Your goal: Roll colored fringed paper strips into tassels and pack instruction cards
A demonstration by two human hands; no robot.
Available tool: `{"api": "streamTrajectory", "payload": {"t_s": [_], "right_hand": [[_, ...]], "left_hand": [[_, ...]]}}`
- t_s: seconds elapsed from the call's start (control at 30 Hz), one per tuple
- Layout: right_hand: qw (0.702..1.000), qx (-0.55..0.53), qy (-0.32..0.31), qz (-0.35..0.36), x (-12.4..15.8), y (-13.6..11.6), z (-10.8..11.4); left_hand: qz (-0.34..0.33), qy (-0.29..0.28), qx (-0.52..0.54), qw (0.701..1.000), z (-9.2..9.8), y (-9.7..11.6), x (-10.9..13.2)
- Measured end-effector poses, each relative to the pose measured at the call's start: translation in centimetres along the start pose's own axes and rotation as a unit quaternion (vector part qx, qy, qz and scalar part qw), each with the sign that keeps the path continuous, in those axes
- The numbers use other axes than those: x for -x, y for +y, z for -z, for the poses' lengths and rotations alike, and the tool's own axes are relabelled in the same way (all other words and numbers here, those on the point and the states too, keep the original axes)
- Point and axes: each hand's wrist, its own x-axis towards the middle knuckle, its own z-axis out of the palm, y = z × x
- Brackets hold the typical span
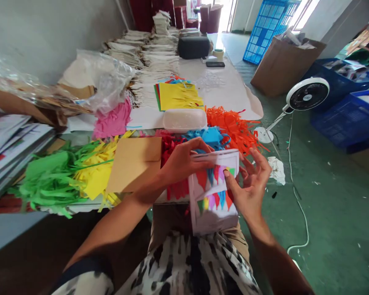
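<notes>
A white printed packet (215, 217) with pictures of coloured pennants hangs above my lap, slightly blurred. My left hand (187, 157) pinches its top edge from the left. On the right edge, the thumb of my right hand (249, 184) presses on the front, with the fingers curled loosely behind that edge. Left of the packet, a brown kraft envelope (135, 164) lies on the table over fringed paper. Bundles of fringed tissue paper surround it: green (49, 176), yellow (94, 180), red (178, 188), blue (207, 137) and orange (233, 127).
A translucent plastic box (184, 119) sits mid-table, before yellow fringed sheets (178, 96). Pink tissue (113, 119) and plastic wrapping (107, 78) lie left. Stacked fringed white bundles (156, 61) and a phone (215, 64) are farther back. A fan (307, 96) and blue crates (347, 119) stand right.
</notes>
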Motion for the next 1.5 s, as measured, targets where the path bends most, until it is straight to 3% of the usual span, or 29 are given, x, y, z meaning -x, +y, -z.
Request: {"api": "streamTrajectory", "payload": {"t_s": [0.13, 0.33, 0.47, 0.63, 0.77, 1.0, 1.17, 1.3, 1.5], "right_hand": [[0.995, -0.007, -0.079, 0.055, 0.5, -2.0, 2.0], [0.986, 0.021, -0.164, 0.025, 4.7, -1.9, 4.0], [0.987, -0.014, -0.159, 0.024, 7.2, -1.9, 4.4], [0.984, -0.020, -0.143, 0.105, 7.7, -3.8, 4.8], [0.984, 0.017, -0.134, 0.117, 8.0, -5.4, 4.8], [0.982, 0.017, -0.117, 0.148, 8.3, -6.8, 4.4], [0.981, 0.046, -0.152, 0.112, 9.2, -6.6, 4.8], [0.971, -0.001, -0.196, 0.137, 9.6, -5.1, 4.7], [0.969, -0.019, -0.212, 0.126, 7.6, -5.2, 3.2]], "left_hand": [[0.020, -0.063, 0.042, 0.997, -0.4, 1.3, 2.8], [-0.013, -0.109, 0.103, 0.989, -2.2, -1.7, 7.9], [0.002, -0.067, 0.105, 0.992, -3.7, -1.8, 11.6], [0.005, -0.032, 0.110, 0.993, -3.6, 1.2, 14.2], [-0.005, -0.030, 0.097, 0.995, -2.9, 2.9, 15.2], [-0.046, -0.014, 0.085, 0.995, -2.1, 3.8, 15.8], [-0.053, -0.037, 0.070, 0.995, -2.0, 2.8, 16.3], [-0.061, -0.049, 0.075, 0.994, -2.4, 1.2, 16.7], [-0.052, -0.038, 0.098, 0.993, -1.5, 1.1, 15.6]]}}
